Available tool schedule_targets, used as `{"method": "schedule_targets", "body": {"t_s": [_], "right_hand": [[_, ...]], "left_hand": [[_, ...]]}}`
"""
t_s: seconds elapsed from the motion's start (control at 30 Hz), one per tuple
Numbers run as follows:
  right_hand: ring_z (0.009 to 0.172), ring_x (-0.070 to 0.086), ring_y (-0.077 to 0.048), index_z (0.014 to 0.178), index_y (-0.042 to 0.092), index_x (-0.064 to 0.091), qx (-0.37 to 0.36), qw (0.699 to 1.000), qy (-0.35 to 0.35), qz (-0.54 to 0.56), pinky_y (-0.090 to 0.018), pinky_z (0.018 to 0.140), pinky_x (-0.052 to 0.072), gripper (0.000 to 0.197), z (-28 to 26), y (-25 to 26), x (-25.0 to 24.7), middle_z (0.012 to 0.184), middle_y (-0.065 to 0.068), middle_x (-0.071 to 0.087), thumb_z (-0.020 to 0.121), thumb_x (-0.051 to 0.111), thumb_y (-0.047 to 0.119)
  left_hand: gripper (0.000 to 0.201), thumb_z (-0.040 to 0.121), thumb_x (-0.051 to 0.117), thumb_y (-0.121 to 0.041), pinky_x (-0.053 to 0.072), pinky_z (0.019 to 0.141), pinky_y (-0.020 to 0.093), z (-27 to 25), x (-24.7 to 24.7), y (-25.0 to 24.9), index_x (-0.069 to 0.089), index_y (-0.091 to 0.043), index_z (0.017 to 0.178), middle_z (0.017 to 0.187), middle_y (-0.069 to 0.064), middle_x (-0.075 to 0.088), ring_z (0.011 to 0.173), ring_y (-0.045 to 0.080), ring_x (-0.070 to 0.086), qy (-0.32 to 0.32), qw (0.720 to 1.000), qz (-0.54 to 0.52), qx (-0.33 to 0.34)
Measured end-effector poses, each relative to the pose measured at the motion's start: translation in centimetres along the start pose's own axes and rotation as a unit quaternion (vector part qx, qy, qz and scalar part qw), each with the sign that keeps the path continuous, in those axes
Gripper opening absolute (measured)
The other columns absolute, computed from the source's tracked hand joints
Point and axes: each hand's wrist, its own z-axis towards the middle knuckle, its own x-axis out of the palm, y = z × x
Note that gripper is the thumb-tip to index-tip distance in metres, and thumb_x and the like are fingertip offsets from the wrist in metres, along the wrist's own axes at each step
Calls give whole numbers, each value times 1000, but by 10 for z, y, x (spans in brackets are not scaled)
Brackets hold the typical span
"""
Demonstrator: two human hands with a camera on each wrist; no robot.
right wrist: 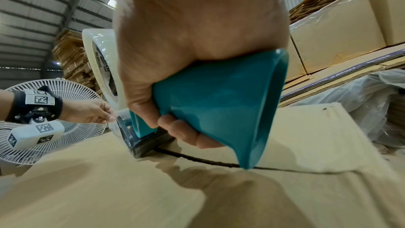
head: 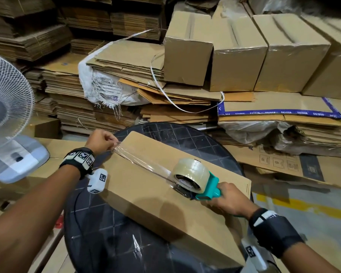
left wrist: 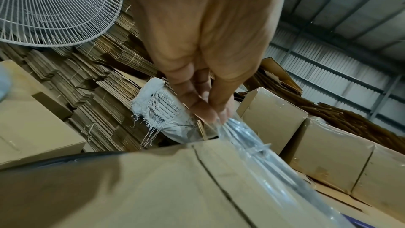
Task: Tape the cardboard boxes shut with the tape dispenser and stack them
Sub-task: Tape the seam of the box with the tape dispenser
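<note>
Fan point(head: 6, 107): white wire-mesh guard, round, on a pale grey plastic base, at the far left beside the bench.
Left hand point(head: 100, 140): its grip pinches the free end of the clear tape point(head: 138, 160) between thumb and fingertips point(left wrist: 208, 112), at the far left edge of the box; a black wrist strap with square printed markers sits behind it.
Flattened cardboard point(head: 71, 91): brown corrugated sheets in tall layered stacks behind the bench, one bundle wrapped in frayed white woven sacking.
Bench point(head: 110, 241): round, dark, glossy top with a faint grid pattern, carrying the box.
Cardboard box point(head: 146, 200): plain brown, long and rectangular, smooth matte top, lying diagonally on the bench; the two top flaps meet in a dark centre seam.
Clear tape: a shiny, wrinkled, transparent strip stretched along the seam from the left hand's pinch to the roll.
Tape dispenser point(head: 197, 182): teal plastic body with a flared handle and a dark metal front, holding a thick translucent roll; its front end rests on the box top at the seam.
Right hand point(head: 230, 201): its grip is clenched round the teal handle, fingers wrapped underneath.
Sealed boxes point(head: 240, 54): four upright brown cartons in a row on flat cardboard, at the back right, with glossy tape on their tops.
</note>
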Motion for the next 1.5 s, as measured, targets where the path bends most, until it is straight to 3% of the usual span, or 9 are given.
{"method": "schedule_targets", "body": {"t_s": [0.13,0.27,0.4,0.83,0.93,1.03,1.2,1.37,1.5], "right_hand": [[77,67,-12,97,22,70,9,1000,10,18,-35,75,59,24,6,9,0,86,3,72,83,76,40],[69,69,-12,90,22,68,19,998,21,49,-25,63,58,15,6,15,-5,81,0,73,82,77,31],[64,67,-4,89,22,67,21,999,28,41,-16,57,51,12,7,20,-10,79,2,71,83,76,27],[63,64,-5,85,24,67,5,1000,13,11,-21,56,51,9,28,53,-8,74,4,69,84,75,27],[67,67,-14,88,22,69,-3,1000,17,-1,-32,61,55,12,45,68,3,78,1,71,82,75,30],[65,64,-7,85,26,65,8,1000,21,-22,-19,56,50,12,54,77,9,79,7,68,80,75,29],[58,62,1,83,24,67,22,1000,17,8,-13,50,43,14,55,79,10,70,7,69,79,78,31],[60,64,-1,87,23,66,34,999,13,1,-12,51,42,15,58,78,12,75,5,70,79,78,29],[68,68,-5,91,23,67,32,999,10,-4,-16,56,48,15,58,75,13,78,4,71,80,77,28]], "left_hand": [[13,85,69,10,59,79,37,7,-5,17,74,-2,87,84,17,73,78,25,68,23,998,-57,12],[25,85,64,18,59,66,20,10,-13,31,73,-3,93,78,8,74,71,13,71,94,991,-92,17],[19,84,67,13,56,65,17,8,-26,39,72,2,99,90,12,75,75,13,71,182,974,-134,-34],[9,90,62,12,57,53,19,27,-47,54,67,6,84,64,14,70,51,13,67,43,980,-186,-61],[14,89,63,12,55,49,19,34,-46,70,67,5,78,63,14,68,47,13,65,-16,988,-130,-77],[17,87,65,8,61,63,32,37,-31,86,70,-1,74,63,10,70,56,21,70,-29,995,-19,-88],[20,88,63,-7,54,81,36,29,2,86,69,-13,70,76,9,73,73,26,67,99,980,170,-19],[19,93,63,-11,49,86,36,26,9,86,75,-1,102,106,19,73,103,34,66,188,952,239,-12],[26,89,59,-5,54,90,44,24,-12,79,69,-2,114,114,21,69,106,38,65,89,964,248,-39]]}}
